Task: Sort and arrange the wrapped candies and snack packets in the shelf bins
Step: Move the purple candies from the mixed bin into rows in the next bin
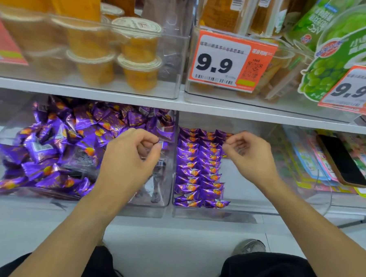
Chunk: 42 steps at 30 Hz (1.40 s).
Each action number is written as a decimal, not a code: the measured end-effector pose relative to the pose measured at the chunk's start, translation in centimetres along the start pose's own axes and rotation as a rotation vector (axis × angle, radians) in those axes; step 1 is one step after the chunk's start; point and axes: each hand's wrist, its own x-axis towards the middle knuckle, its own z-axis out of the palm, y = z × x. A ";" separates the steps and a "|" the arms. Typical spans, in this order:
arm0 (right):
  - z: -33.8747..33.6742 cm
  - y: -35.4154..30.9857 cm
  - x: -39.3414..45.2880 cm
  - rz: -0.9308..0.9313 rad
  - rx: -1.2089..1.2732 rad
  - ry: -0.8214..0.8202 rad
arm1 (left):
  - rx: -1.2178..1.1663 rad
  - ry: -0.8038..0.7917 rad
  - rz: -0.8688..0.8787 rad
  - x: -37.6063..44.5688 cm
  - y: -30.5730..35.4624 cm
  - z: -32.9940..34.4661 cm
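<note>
A white upper shelf [116, 96] carries two clear bins: the left one [178, 53] holds orange jelly cups, the right one [187, 92] taller orange packs and green grape-printed bags. On the lower shelf [194, 225] stand two more clear bins side by side, the left bin [165, 209] and the right bin [216, 216], both with purple wrapped candies. Further right, a bin [331, 201] holds colourful flat packets.
</note>
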 end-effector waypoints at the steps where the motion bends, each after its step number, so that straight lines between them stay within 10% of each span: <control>1: 0.2 -2.2 -1.3 -0.063 0.058 -0.044 | 0.065 0.014 0.021 0.2 -0.6 -1.2; 6: 2.9 -11.5 -4.8 -0.435 0.144 -0.309 | 0.418 -0.004 0.069 1.8 -5.4 -6.7; 11: 9.1 -14.8 -3.1 -0.410 0.090 -0.523 | 0.481 -0.260 -0.004 2.1 -7.9 -7.8; 25: 20.2 -18.5 2.4 -0.229 -0.312 -0.417 | -0.021 0.066 -0.345 -1.1 -8.2 -12.4; 42: 1.5 -13.8 -6.5 0.176 0.537 -0.522 | -0.667 -0.477 -0.454 -2.7 -2.0 -7.6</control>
